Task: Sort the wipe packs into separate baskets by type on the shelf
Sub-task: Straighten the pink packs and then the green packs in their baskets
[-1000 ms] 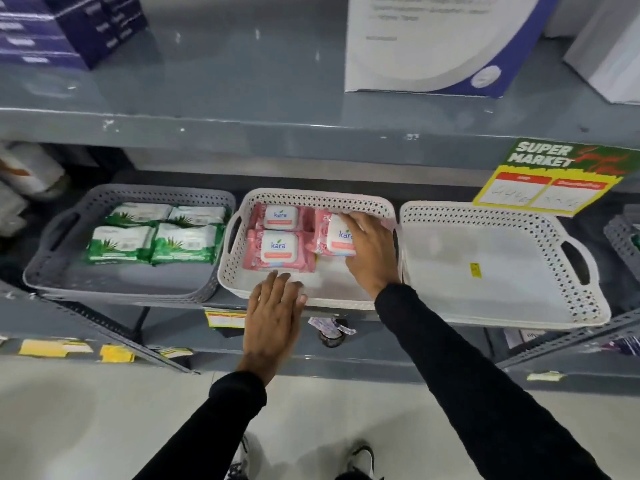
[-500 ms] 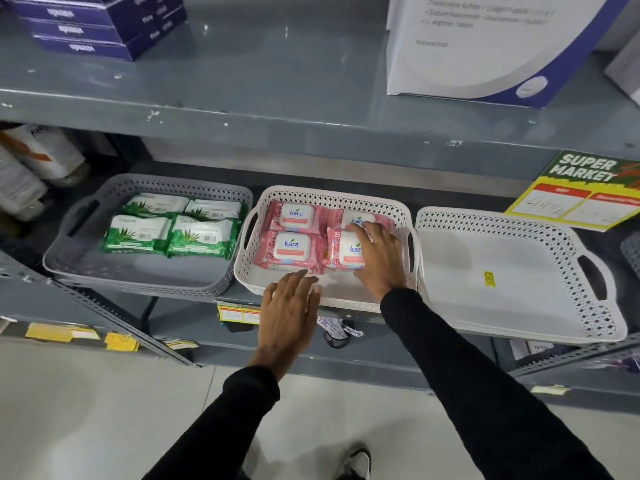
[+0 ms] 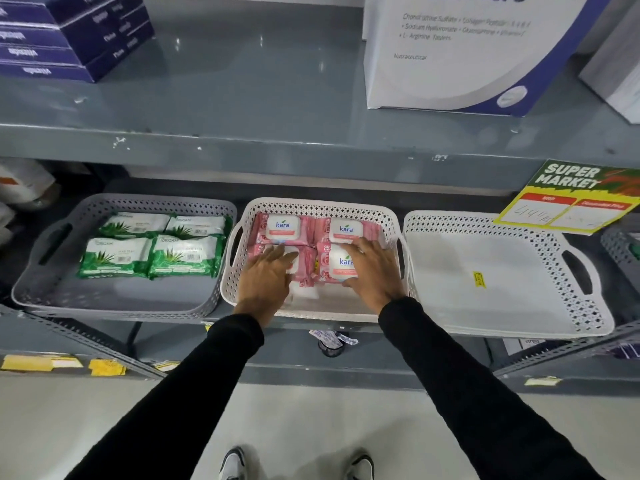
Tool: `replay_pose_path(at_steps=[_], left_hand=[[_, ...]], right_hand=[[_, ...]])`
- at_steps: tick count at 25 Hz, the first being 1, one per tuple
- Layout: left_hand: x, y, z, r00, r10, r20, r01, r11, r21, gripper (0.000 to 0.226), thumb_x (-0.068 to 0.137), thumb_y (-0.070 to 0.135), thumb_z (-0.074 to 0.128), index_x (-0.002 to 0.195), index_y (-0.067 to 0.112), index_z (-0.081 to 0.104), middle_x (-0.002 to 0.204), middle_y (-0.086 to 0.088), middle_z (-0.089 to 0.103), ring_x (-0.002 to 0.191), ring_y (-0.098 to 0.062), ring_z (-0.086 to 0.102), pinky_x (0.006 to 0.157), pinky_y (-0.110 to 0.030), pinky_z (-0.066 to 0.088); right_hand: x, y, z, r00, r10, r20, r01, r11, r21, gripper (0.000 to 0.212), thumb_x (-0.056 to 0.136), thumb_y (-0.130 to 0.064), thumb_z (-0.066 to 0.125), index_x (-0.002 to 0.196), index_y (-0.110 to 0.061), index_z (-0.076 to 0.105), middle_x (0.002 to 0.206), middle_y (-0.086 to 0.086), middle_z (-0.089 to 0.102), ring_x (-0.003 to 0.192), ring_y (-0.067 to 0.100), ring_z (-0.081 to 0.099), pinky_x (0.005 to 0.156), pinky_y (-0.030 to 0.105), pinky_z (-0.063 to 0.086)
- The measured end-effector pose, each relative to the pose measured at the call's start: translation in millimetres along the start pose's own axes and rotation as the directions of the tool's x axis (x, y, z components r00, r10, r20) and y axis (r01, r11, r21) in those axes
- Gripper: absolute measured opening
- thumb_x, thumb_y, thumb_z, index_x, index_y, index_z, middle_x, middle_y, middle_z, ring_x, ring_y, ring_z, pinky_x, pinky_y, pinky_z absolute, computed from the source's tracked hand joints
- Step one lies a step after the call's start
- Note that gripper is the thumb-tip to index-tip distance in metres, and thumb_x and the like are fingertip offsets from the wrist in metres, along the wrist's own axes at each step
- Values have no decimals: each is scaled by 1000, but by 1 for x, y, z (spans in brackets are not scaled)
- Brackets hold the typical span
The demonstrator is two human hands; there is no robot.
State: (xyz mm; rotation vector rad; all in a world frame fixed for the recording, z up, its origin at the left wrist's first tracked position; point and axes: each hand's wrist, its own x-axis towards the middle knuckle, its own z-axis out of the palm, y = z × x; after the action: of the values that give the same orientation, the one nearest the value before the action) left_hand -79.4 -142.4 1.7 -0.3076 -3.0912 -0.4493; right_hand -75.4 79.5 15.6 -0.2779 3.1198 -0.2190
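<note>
While both hands lie flat in the cream basket (image 3: 391, 216), left hand (image 3: 266, 275) and right hand (image 3: 372, 271) each cover a front pink pack (image 3: 337, 263), fingers (image 3: 353, 249) spread, gripping nothing; green packs (image 3: 152, 244) fill the grey basket (image 3: 45, 289) to its left

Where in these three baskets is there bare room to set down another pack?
The right white basket is bare. The grey basket has a free front strip below the green packs. The middle basket is crowded: pink packs and both hands.
</note>
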Motion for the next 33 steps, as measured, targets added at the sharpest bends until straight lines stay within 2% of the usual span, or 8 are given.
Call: replay_pose_path(at_steps=[5, 8, 11, 14, 18, 23, 29, 33], left_hand=[[1, -2, 8, 1000, -10, -27, 7, 994, -111, 48, 98, 14, 57, 144, 24, 49, 158, -4, 40, 148, -26, 36, 122, -42, 17], [10, -7, 2, 999, 31, -32, -35, 989, -142, 43, 102, 25, 51, 145, 18, 47, 158, -13, 40, 148, -29, 36, 124, -51, 26], [29, -12, -1, 995, 47, -92, -61, 986, -155, 45, 106, 29, 37, 149, 16, 41, 163, -18, 30, 152, -32, 26, 124, -52, 25], [56, -15, 1, 989, 79, -123, -96, 986, -139, 48, 107, 30, 32, 152, 16, 37, 165, -15, 26, 154, -29, 22, 127, -46, 20], [67, -24, 30, 988, 134, -81, -144, 980, -140, 57, 103, 33, 23, 157, 14, 22, 167, -10, 17, 156, -24, 11, 128, -41, 7], [70, -31, 47, 984, 114, -136, -129, 986, -102, 56, 102, 32, 28, 154, 11, 30, 161, -13, 35, 152, -26, 25, 125, -41, 13], [68, -26, 36, 984, 138, -113, -154, 977, -145, 53, 106, 26, 32, 156, 13, 26, 165, -8, 27, 155, -23, 18, 128, -43, 14], [69, -22, 35, 987, 152, -58, -158, 979, -129, 54, 106, 30, 31, 157, 15, 20, 167, -5, 23, 156, -22, 13, 129, -45, 13]], right_hand=[[1, 0, 3, 993, 9, 117, -14, 999, 36, 76, 93, -24, 70, 157, -20, 29, 156, 3, 40, 144, 23, 36, 116, 44, 33], [6, -2, 1, 999, 27, 31, -30, 995, 95, 68, 101, -41, 53, 158, -17, 25, 162, 6, 32, 148, 24, 33, 117, 45, 31], [26, -12, 3, 994, 59, -88, -46, 989, 140, 57, 108, -40, 34, 158, -15, 23, 168, 7, 22, 154, 25, 23, 123, 46, 28], [52, -15, 13, 994, 100, -48, -93, 985, 145, 56, 109, -38, 25, 160, -14, 17, 170, 7, 12, 157, 23, 12, 127, 45, 17], [60, -10, 45, 988, 149, -27, -145, 983, 112, 58, 109, -36, 24, 161, -16, 9, 171, 1, 7, 158, 19, 4, 129, 38, 6], [63, -7, 61, 980, 151, -130, -145, 988, 57, 56, 106, -33, 31, 157, -9, 28, 165, 8, 30, 153, 26, 25, 126, 41, 15], [60, -10, 56, 984, 161, -77, -156, 986, 65, 57, 108, -33, 25, 161, -14, 11, 170, 3, 12, 158, 20, 7, 127, 36, 1], [55, -9, 57, 982, 171, -78, -165, 984, 74, 57, 108, -31, 24, 161, -15, 9, 170, 2, 8, 158, 18, 3, 129, 36, 2]])
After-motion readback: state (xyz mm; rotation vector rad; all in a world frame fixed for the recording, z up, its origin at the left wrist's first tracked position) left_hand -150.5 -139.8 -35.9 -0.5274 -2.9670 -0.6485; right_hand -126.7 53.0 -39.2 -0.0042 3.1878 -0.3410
